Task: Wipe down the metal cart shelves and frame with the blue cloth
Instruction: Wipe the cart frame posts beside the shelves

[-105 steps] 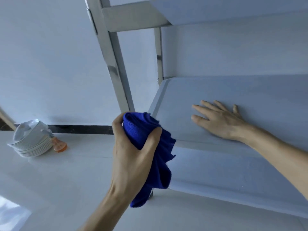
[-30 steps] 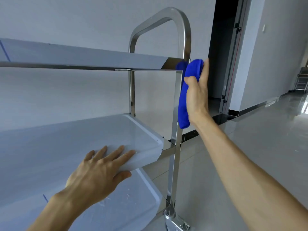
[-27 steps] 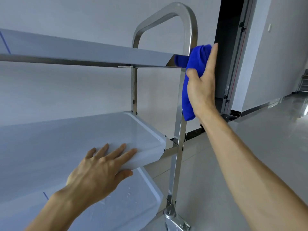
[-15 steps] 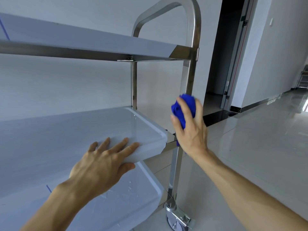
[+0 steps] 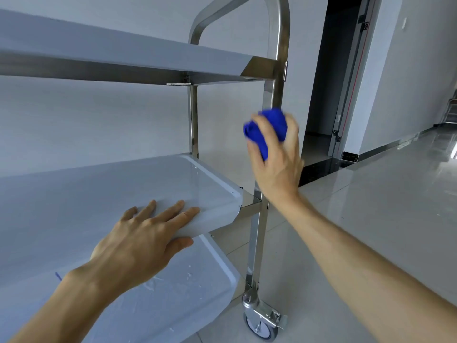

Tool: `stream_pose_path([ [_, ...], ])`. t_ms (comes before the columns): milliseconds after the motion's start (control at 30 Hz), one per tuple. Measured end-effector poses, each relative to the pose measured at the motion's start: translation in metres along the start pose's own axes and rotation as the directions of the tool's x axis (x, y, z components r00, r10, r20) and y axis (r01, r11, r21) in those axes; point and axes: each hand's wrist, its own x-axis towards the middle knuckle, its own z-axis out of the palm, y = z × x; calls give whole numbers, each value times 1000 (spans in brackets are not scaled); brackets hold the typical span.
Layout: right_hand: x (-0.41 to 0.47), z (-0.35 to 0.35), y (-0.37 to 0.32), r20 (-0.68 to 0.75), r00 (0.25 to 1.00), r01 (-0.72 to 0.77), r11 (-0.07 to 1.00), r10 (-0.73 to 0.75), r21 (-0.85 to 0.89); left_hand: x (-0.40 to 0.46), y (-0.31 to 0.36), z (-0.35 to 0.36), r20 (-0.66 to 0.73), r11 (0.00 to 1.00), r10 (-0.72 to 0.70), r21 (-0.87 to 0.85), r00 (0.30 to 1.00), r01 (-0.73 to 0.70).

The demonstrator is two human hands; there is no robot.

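A steel cart with three white shelves fills the left of the view. Its near upright post (image 5: 257, 233) rises into a curved handle (image 5: 279, 26). My right hand (image 5: 277, 164) grips the bunched blue cloth (image 5: 265, 131) around that post, between the top shelf (image 5: 111, 55) and the middle shelf (image 5: 99, 194). My left hand (image 5: 143, 238) rests flat on the middle shelf's front edge, thumb under the rim. The bottom shelf (image 5: 188, 293) shows below it.
A caster wheel (image 5: 261, 328) sits at the foot of the post. Glossy grey floor tiles (image 5: 371, 206) spread to the right. A dark doorway (image 5: 326, 95) with a metal frame stands behind the cart, and a white wall lies behind the shelves.
My right hand slid the cloth down the post from the top-shelf joint to near the middle shelf, then slightly back up. My left hand stayed on the middle shelf.
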Motion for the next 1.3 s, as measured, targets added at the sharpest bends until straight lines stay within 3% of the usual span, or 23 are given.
stream_pose_path([
  [133, -73, 4, 13, 173, 985, -20, 1000, 18, 11, 0, -1, 0, 5, 1000, 2, -18, 1000, -2],
  [267, -54, -7, 16, 279, 959, 70, 994, -45, -80, 1, -1, -1, 13, 1000, -5, -9, 1000, 5],
  [333, -19, -15, 9, 254, 965, 118, 977, -69, -180, 1, 0, -2, 17, 1000, -14, -8, 1000, 14],
  [467, 60, -23, -21, 117, 993, 17, 958, 18, -286, 0, 0, -1, 18, 1000, -14, -7, 1000, 14],
  [600, 47, -14, -23, 111, 994, 41, 945, -5, -324, 0, -1, -2, 34, 1000, -16, -8, 999, 16],
  [833, -55, 1, 9, 301, 954, 43, 988, 4, -150, 2, -1, -6, 81, 1000, -12, 7, 997, 12],
  [1000, -58, 4, 23, 366, 931, -59, 987, 0, 151, 2, -1, -5, 75, 1000, -11, 22, 997, 10],
  [1100, -15, -3, 12, 287, 953, -203, 902, 92, 382, 2, -2, -6, 63, 1000, -15, 18, 998, 14],
  [1167, 17, -8, -3, 178, 961, -274, 790, 210, 549, 2, -1, -6, 56, 1000, -6, 18, 998, 5],
  [1233, 35, -10, -13, 179, 910, -390, 626, 375, 675, 1, -1, -7, 63, 1000, 4, 1, 998, -4],
  [1300, 29, -9, -13, 259, 852, -495, 534, 456, 686, 1, -2, -7, 74, 1000, -3, -5, 997, 3],
])
